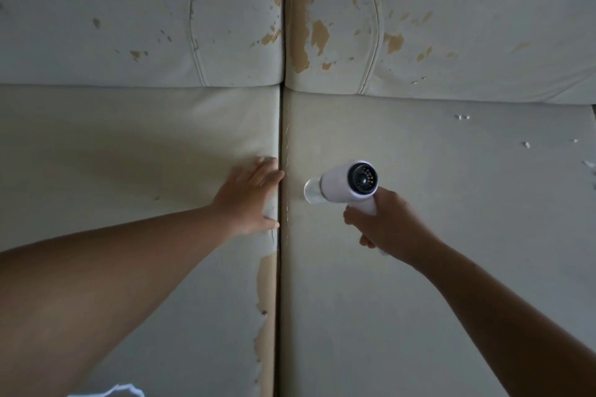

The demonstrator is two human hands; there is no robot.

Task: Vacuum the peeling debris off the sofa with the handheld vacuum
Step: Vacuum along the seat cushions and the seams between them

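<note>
A left hand (pixel 250 195) presses flat, fingers straight and together, on a sofa (pixel 129 145) cushion beside the seam. The right hand (pixel 383 219) curls around a handheld vacuum (pixel 346 184).

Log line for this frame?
left hand: flat on left cushion by gap | right hand: holds vacuum, nozzle toward gap | flakes: right cushion

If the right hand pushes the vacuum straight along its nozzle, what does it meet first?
The vacuum in the right hand points left: first the seam between the seat cushions, then just beyond it the left hand on the far cushion's edge. Nozzle height is unclear.
</note>
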